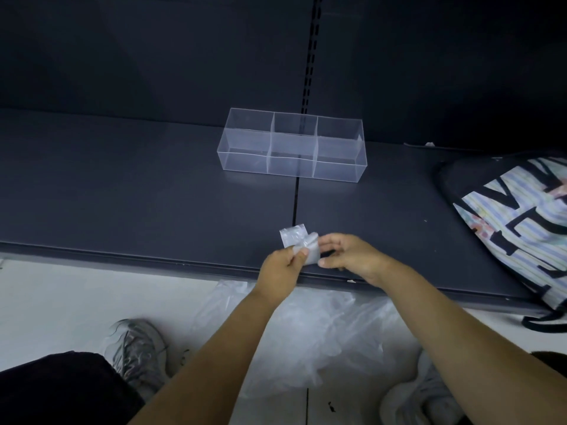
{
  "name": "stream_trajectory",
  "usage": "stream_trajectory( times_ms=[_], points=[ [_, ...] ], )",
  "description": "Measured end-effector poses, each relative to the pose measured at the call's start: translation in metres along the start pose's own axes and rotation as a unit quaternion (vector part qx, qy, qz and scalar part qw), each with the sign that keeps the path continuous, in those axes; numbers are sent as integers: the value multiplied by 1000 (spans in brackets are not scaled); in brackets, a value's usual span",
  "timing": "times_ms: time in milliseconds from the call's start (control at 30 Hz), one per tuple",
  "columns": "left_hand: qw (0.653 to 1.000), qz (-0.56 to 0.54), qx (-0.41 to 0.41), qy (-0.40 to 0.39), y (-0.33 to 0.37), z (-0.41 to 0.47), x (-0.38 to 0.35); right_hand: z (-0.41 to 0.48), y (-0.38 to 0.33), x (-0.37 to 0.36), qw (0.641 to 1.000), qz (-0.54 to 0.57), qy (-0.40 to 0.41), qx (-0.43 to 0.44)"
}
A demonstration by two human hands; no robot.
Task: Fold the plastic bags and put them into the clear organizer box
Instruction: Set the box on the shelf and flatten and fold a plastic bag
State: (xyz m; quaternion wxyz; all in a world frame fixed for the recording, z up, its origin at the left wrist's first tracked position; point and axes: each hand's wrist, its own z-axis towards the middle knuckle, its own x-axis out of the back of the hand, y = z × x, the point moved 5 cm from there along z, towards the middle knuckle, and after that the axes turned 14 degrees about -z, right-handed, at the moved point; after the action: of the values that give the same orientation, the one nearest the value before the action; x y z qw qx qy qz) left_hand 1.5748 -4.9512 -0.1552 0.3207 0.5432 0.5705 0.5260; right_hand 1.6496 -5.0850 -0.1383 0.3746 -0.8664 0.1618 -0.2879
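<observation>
A small, partly folded clear plastic bag (294,239) is held just above the front part of a dark shelf (153,194). The left hand (280,268) reaches up from below, its forearm angled in from the lower left, and pinches the bag's lower edge between thumb and curled fingers. The right hand (352,256) comes in from the right in a loose C, thumb and forefinger tips at the bag's right edge; whether they grip it I cannot tell.

Further back on the shelf, well apart from the hands, stands the clear organizer box (245,161), six compartments in two rows. At the right edge lies a striped drawstring bag (515,228) with large black letters, cut off and unreadable. Below the shelf, a heap of loose plastic bags (306,332) lies on the pale floor (61,302) between two grey sneakers (138,351).
</observation>
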Motion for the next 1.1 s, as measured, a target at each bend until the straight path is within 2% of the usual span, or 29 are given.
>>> stream_trajectory(
  times_ms=[200,333,400,433,467,533,600,667,767,933,1100],
  points=[
    [997,-15,66,33,1,20,6,19,12,-5,987,5,148,-60],
    [987,-26,76,137,-2,28,20,26,11,-5,977,-30,188,-96],
    [975,44,44,215,0,23,31,29,9,-5,973,-42,201,-104],
    [969,104,-11,225,5,21,32,30,8,-6,971,-50,207,-104],
    [962,168,-77,203,9,21,28,31,7,-7,970,-62,213,-101],
    [936,296,-165,98,9,24,12,31,4,-10,966,-84,223,-97],
    [900,404,-162,-2,-5,28,2,30,1,-11,962,-97,237,-96],
    [871,471,-129,-43,-22,32,4,30,0,-13,955,-118,255,-100],
    [863,492,-94,-66,-35,36,12,27,-3,-21,939,-148,298,-87],
    [864,487,-95,-82,-35,37,15,12,12,-34,888,-251,381,-59],
    [868,485,-83,-72,-35,36,16,6,19,-30,874,-257,407,-67]
  ],
)
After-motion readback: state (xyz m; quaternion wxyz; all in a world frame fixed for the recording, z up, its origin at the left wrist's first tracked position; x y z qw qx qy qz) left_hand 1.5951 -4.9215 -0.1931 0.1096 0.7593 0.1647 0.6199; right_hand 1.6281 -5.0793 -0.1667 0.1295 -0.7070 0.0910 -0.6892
